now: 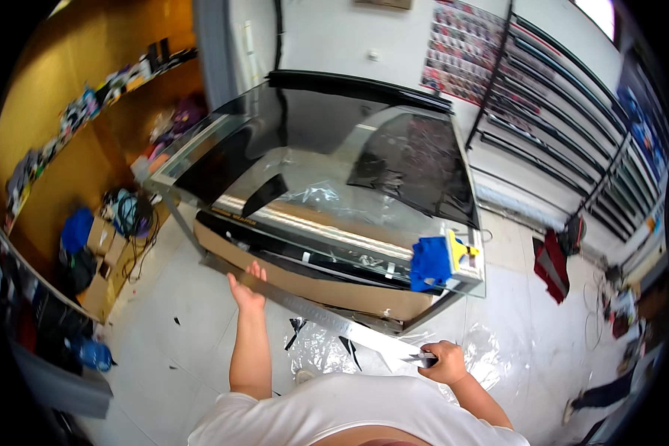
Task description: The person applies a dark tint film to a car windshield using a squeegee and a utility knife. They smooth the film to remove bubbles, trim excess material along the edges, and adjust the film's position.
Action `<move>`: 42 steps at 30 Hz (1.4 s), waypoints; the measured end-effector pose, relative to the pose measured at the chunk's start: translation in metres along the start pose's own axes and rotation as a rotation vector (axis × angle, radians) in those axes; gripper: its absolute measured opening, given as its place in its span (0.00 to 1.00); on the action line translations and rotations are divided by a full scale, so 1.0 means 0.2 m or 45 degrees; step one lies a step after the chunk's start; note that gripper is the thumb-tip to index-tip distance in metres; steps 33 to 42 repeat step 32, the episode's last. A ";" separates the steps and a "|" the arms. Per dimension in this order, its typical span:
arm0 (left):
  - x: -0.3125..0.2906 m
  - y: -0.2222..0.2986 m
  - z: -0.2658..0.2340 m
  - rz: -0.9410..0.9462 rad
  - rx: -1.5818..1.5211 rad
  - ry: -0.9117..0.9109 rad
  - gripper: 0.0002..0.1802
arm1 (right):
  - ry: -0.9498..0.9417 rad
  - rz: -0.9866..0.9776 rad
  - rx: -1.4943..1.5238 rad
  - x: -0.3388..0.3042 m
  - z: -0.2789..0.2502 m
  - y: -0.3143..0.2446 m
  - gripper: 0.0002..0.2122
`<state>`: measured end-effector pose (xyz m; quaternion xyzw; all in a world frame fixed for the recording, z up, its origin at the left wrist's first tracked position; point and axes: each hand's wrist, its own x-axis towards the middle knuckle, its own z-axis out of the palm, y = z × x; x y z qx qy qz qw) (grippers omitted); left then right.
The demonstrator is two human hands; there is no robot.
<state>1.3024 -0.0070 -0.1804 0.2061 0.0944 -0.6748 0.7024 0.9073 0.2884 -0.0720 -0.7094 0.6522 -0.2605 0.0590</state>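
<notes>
A long metal straightedge slants across in front of me, its far-left end near the table's front leg. My left hand is palm up beside it, fingers stretched and apart; whether they bear its weight is hard to see. At the straightedge's near-right end, my right hand is closed round a dark handle with a pointed silvery tip, which looks like a utility knife. Whether this hand also grips the straightedge is hidden. Beyond both hands stands a glass-topped table, with dark film spread over it.
A blue cloth and a yellow scraper sit at the table's near-right corner. Clear plastic film and dark scraps litter the floor below. Cluttered shelves stand left; a rack of rolls is right. A dark red garment lies on the floor.
</notes>
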 end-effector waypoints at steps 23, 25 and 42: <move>-1.31 -1.90 0.45 0.213 0.824 -0.167 0.25 | 0.222 0.966 0.781 -0.95 -0.45 1.05 0.14; -1.35 -2.08 0.48 0.155 0.857 -0.207 0.25 | 0.170 0.913 0.803 -0.90 -0.46 1.11 0.13; -1.17 -2.83 0.49 -0.025 0.852 -0.444 0.27 | 0.173 0.968 0.930 -0.83 -0.44 1.71 0.13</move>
